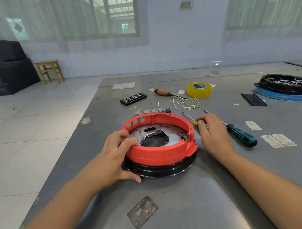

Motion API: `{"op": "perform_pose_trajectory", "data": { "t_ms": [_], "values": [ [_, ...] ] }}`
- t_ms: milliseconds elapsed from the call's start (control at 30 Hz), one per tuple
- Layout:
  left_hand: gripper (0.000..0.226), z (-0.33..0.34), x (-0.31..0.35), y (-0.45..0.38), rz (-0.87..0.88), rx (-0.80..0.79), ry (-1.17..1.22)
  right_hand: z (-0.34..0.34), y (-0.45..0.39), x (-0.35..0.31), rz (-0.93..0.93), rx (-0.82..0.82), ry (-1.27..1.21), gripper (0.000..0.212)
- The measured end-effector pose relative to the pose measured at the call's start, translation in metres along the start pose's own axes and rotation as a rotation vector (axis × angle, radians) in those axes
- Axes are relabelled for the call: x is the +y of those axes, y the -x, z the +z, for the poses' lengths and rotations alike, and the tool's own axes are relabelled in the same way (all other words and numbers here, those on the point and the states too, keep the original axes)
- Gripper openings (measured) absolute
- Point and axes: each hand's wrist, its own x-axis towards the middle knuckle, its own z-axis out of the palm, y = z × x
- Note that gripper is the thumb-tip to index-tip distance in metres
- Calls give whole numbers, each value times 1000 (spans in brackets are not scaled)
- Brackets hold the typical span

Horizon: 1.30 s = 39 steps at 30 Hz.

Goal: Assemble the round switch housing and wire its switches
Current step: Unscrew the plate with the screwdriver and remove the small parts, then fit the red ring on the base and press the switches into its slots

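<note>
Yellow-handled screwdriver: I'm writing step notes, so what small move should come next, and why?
Probably lift the yellow-handled screwdriver off the table: the right hand already lies over its handle, while the left hand steadies the red ring.

- housing ring: red-orange, plain
- base under it: glossy black
- plate inside ring: silver-grey, dark holes
- table: dull grey metal, worn patches
- tape roll: yellow, green-and-white label
- screwdriver: teal and black handle
- second screwdriver: yellow handle, silver shaft
- awl: brown-orange and black handle
- switches: grey, one black
- wires: whitish, brass-coloured ends
- far housing: black, on blue
- stool: yellowish wood
- sofa: black
</note>
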Motion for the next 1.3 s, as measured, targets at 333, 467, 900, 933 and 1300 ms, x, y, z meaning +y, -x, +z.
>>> {"op": "perform_pose_trajectory", "data": {
  "t_ms": [333,467,900,933,1300],
  "values": [
    [75,1,-6,17,-81,0,75,12,16,-25,210,-425,-516,44],
    [79,4,4,18,-156,1,128,16,17,-30,232,-382,-482,38],
    [51,19,48,11,-51,272,-87,18,31,-59,185,-268,-389,52],
    [51,17,45,12,-83,267,-79,19,34,-62,192,-255,-373,54],
    [30,21,58,10,-16,357,-209,8,23,-54,82,-197,-55,58]
  ]
}}
